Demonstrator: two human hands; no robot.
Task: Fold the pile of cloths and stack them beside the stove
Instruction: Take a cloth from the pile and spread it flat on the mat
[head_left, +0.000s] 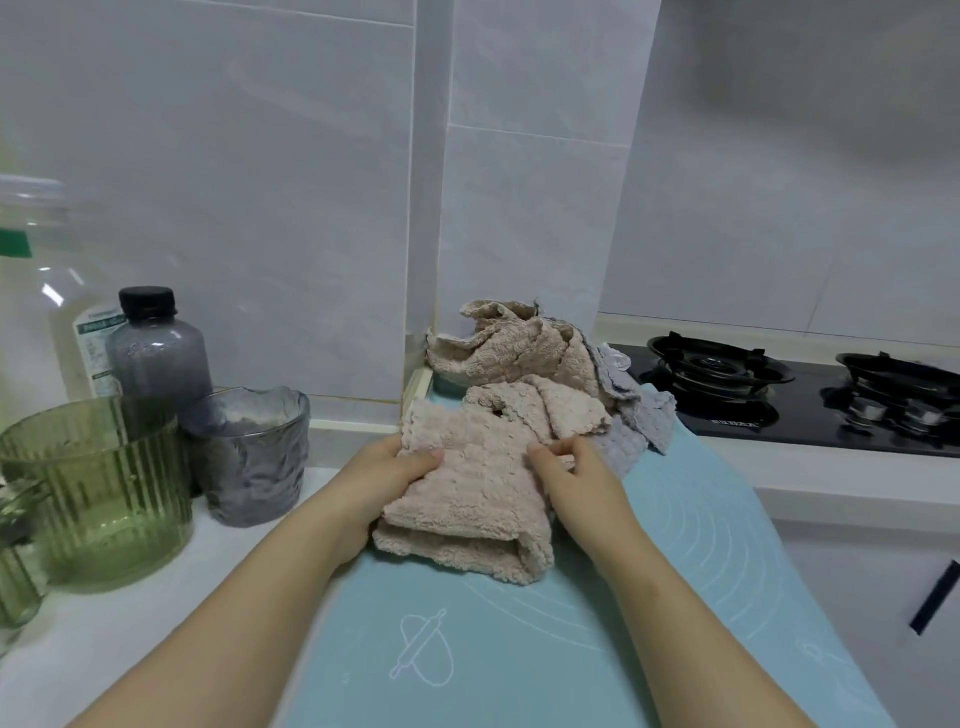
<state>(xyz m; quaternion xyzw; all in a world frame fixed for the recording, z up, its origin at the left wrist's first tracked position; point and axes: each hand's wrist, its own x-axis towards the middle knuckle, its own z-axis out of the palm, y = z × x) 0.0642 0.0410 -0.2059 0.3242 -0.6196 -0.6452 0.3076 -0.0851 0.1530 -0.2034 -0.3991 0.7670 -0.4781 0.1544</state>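
A pinkish-beige fluffy cloth lies partly folded on the light blue mat, its doubled edge facing me. My left hand grips its left side, thumb on top. My right hand pinches a fold near its upper right. Behind it sits a crumpled pile: a beige cloth against the wall corner and a grey cloth to its right. The black gas stove lies to the right of the pile.
On the white counter to the left stand a green ribbed glass jar, a grey textured glass, a dark-capped grey bottle and a large clear bottle. A tiled wall runs behind.
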